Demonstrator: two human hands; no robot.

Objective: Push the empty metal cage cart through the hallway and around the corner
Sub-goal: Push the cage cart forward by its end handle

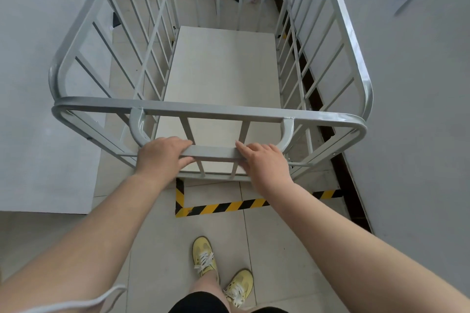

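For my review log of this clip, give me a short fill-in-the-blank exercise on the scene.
1. Both hands, left hand and right hand, grip the grey metal cage cart's ____ bar.
2. The cart's pale floor panel carries ____.
3. The floor tape is striped black and ____.

Missing words: handle; nothing; yellow

Bright, even indoor light; soft faint shadows; sharp focus; wide-angle bending at edges; no glare.
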